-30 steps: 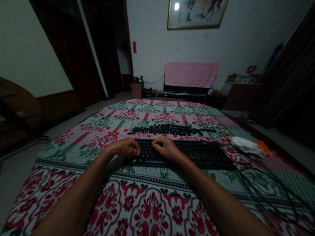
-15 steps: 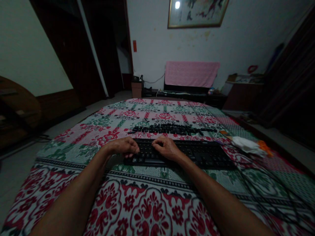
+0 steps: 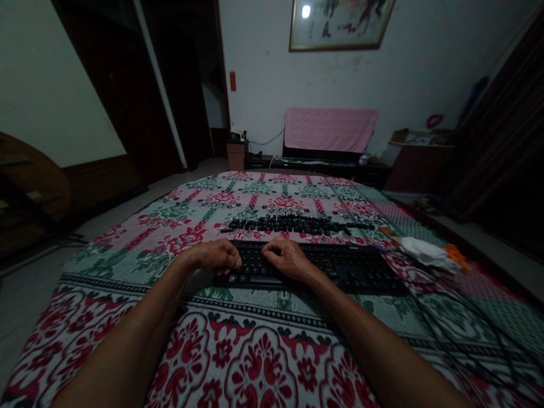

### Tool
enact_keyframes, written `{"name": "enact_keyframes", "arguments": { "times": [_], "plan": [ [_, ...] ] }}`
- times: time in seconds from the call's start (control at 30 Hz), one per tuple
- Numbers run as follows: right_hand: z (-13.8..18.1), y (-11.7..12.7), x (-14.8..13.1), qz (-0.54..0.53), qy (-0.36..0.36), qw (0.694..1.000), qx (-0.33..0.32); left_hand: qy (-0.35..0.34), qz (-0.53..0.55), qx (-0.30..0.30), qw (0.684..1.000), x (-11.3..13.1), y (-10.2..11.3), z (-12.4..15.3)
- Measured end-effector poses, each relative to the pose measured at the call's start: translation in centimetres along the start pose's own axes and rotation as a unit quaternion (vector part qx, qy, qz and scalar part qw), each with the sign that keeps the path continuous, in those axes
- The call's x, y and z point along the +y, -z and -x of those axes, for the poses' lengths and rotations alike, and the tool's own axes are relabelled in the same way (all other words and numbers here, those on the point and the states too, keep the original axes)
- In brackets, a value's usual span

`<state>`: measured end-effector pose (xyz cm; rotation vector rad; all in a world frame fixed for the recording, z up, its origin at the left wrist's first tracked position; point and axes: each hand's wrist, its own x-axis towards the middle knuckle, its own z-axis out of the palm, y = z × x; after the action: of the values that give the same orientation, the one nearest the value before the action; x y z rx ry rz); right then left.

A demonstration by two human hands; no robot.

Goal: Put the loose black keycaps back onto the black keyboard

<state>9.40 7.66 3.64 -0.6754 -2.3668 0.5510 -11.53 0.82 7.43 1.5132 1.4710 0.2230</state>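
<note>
"Moved since half a second earlier: left hand [image 3: 219, 256], whose fingers had curled in slightly at the left edge of one black keyboard [image 3: 361, 266]. Right hand [image 3: 289, 258] stayed over keys left of centre."

"How were the fingers?"

"Narrow on both; whether they pinched anything (dim light) I could not tell."

"Where was the keyboard?"

"On the tablecloth [image 3: 263, 371]. Loose black pieces [image 3: 293, 223] lay between it and the surface's far edge, perhaps for easy reach; one white bundle [image 3: 427, 252] lay toward the right edge, possibly kept aside."

No legible text (too small)
</note>
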Motion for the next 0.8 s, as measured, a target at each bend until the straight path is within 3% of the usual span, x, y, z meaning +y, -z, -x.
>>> {"name": "enact_keyframes", "arguments": {
  "times": [0.4, 0.8],
  "plan": [
    [0.2, -0.3, -0.5, -0.018, 0.009, 1.000, 0.007, 0.006, -0.007, 0.013, 1.000, -0.4, 0.0, -0.2],
    [0.7, -1.2, -2.1, -0.018, 0.054, 0.997, -0.043, -0.004, -0.016, 0.036, 0.999, -0.5, -0.1, -0.7]
  ]
}}
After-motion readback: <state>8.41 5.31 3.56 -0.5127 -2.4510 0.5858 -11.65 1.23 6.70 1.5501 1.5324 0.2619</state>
